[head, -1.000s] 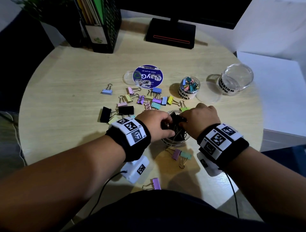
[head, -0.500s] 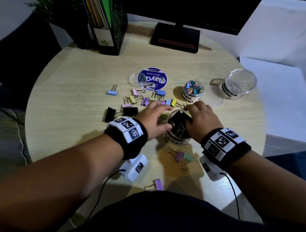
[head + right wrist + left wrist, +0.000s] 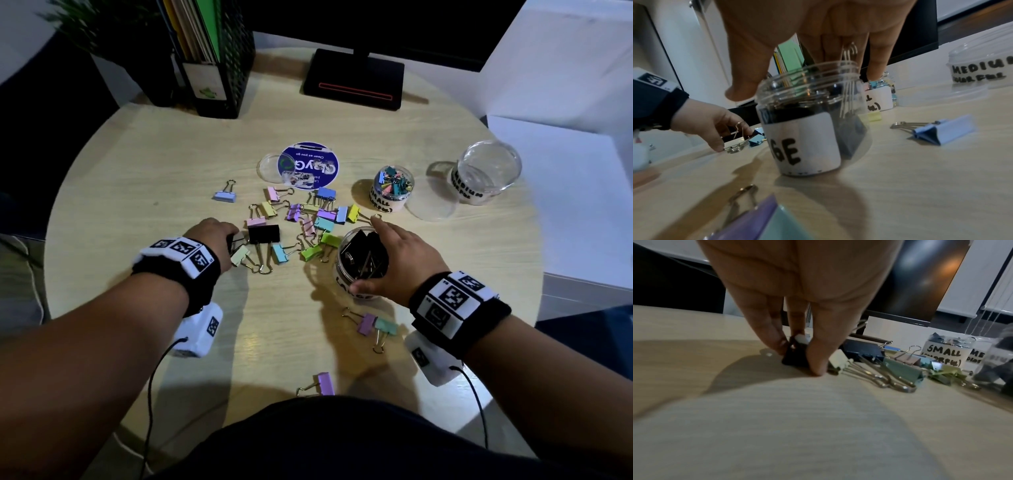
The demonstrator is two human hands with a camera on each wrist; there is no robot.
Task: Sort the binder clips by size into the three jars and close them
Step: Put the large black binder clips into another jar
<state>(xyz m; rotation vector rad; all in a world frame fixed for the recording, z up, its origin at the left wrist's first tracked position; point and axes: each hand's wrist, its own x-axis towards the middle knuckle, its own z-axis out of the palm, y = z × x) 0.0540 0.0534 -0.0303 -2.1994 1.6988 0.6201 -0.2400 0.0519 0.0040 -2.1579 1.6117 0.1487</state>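
Black clip (image 3: 795, 359) lies pinched under left hand (image 3: 215, 233); right hand (image 3: 406, 262) grips large jar (image 3: 803, 139).

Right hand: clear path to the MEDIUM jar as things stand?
Probably yes. The medium jar stands open past the right hand, with only a flat clear lid lying between them. The hand holds the large jar and would need to release it first.

Left hand (image 3: 797, 288) is pinching a black binder clip (image 3: 795, 356) between thumb and fingertips (image 3: 777, 344), low on the table (image 3: 777, 426) (the clip's base appears to be touching the wood). A cream clip (image 3: 838, 360) is lying just beside the thumb, a larger dark clip (image 3: 863, 350) behind it, and a green clip (image 3: 902, 369) to the right. A jar lettered SMALL (image 3: 945, 353) is standing beyond them.
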